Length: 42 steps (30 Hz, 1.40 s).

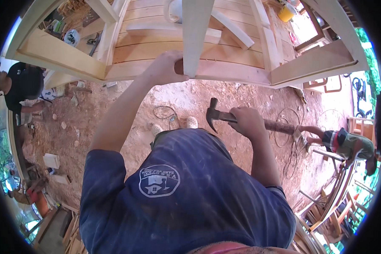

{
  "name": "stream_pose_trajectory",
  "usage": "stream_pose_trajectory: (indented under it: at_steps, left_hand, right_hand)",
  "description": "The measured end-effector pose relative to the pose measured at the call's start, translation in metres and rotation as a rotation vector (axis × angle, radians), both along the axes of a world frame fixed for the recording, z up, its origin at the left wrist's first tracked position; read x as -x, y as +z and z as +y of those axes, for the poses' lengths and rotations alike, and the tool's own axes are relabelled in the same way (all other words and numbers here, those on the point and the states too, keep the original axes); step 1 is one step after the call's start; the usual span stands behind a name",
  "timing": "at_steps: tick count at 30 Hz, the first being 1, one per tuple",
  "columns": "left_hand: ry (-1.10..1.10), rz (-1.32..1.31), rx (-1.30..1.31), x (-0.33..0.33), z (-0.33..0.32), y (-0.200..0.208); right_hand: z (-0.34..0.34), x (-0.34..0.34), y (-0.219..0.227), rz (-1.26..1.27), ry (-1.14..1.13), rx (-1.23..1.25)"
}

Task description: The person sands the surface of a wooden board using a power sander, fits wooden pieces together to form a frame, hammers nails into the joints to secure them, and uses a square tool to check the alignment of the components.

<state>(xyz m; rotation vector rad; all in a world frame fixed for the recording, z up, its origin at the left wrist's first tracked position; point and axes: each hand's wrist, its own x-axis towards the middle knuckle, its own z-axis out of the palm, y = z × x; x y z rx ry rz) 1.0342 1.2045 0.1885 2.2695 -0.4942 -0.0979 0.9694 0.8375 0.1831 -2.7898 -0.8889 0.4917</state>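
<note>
My right hand [247, 121] is closed round the handle of a claw hammer [279, 126], held over the dirt floor, apart from the woodwork. Its dark metal head and curved claw point to the left. In front of me stands a pale wooden frame with a slatted deck [152, 53]. My left hand [167, 70] grips a wooden upright [195, 38] at its lower end, by the frame's front rail [233, 71]. The thumb shows along the rail's lower edge; some fingers are hidden behind the wood.
Loose wooden pieces [173, 32] lie on the deck. A cable [167, 114] is on the floor near my shoes. One person [25, 86] is at the left, another [347, 144] at the right. Stacked timber [334, 211] fills the lower right, and a yellow bucket [286, 13] stands at the far right.
</note>
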Motion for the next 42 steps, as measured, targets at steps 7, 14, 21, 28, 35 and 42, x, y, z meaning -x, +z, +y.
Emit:
stream_pose_trajectory:
  at_steps: [7,14,21,28,35,42]
  left_hand:
    - [0.067,0.209,0.319,-0.004,0.018,-0.023]
    - [0.088,0.048,0.204,0.000,0.015,-0.026]
    - [0.092,0.036,0.214,-0.005,0.008,-0.025]
    - [0.089,0.284,0.510,0.001,0.024,-0.052]
    - [0.064,0.100,0.408,0.001,0.002,-0.038]
    - [0.050,0.093,0.355,-0.009,0.011,-0.040]
  right_hand:
    - [0.047,-0.012,0.055,0.038,0.152,-0.100]
    - [0.083,-0.050,0.057,-0.039,0.142,-0.102]
    - [0.088,-0.036,0.075,0.230,0.284,0.122]
    - [0.099,-0.034,0.062,0.129,0.124,-0.006]
    - [0.076,-0.038,0.077,-0.031,0.102,-0.068]
    - [0.077,-0.023,0.084,0.071,0.259,-0.005]
